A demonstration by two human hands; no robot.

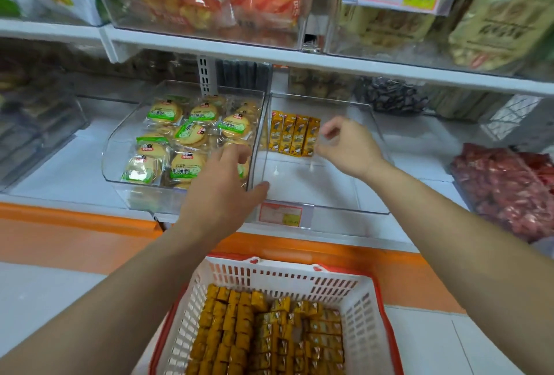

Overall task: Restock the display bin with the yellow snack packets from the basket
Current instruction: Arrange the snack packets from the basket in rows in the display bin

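S1: Basket (370, 299) first, right under the camera: white slotted plastic walls, red rim, open top. How is it filled?

S2: With the yellow snack packets (236, 332), small glossy blocks packed in rows on edge, wall to wall as far as the frame shows.

S1: And above it?

S2: A white shelf (60, 170) with an orange front ledge (75, 233), and a second white shelf board (299, 58) overhead, so any reach goes in between those 2 boards. On the lower shelf sits the display bin (335, 208). It is clear hard plastic with a low front lip, taller curved side walls and an open top. Most of its floor shows bare.

S1: Neighbours?

S2: Just beside its left wall is another clear bin (114, 162), heaped with round biscuits (187, 133) in green-labelled wrappers. Well off to the right is a crinkly bag of red sweets (506, 191).

S1: Hands?

S2: The left hand (218, 191) hovers over the seam between the 2 bins, fingers straight and spread, thumb at the display bin's front left corner. It holds nothing. The right hand (350, 150) is inside the display bin, fingers loosely curled, thumb and forefinger parted just beside the rightmost packet. Blur hides whether they touch it.

S1: What is already in?

S2: 4 yellow packets (292, 135), long flat sticks lying side by side near the back left corner. A small red-and-yellow price tag (280, 214) in a clear holder hangs on the front lip.
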